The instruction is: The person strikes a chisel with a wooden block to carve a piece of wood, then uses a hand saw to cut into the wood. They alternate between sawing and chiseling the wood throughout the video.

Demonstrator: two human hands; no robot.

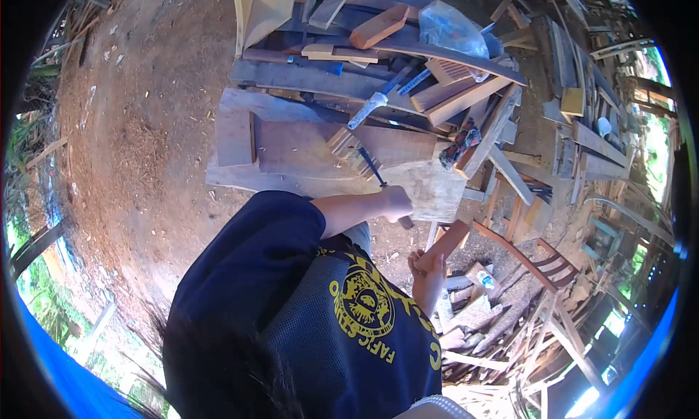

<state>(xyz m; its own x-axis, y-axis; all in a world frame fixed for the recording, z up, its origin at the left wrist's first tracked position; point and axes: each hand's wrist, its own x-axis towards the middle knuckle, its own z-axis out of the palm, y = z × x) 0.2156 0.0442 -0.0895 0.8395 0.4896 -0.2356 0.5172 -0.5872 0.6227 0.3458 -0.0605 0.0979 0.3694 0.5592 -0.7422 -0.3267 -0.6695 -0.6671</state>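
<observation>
Navy cloth covered the person's shirt (247,266) at the near left. Farther off, a grooved block (354,154) lay on the plank surface (306,146), beneath or beside a dark-metal tool (373,168). The left hand (395,203) was closed around its handle; stiff and probably head-heavy, it would suit a hold low down. Nearer, to the right, the right hand (429,272) gripped the lower end of a reddish wood piece (448,243), apart from the tool, likely rigid, light and hardly slippery, best held around mid-length. A slatted wooden frame (546,266) stood farther right.
</observation>
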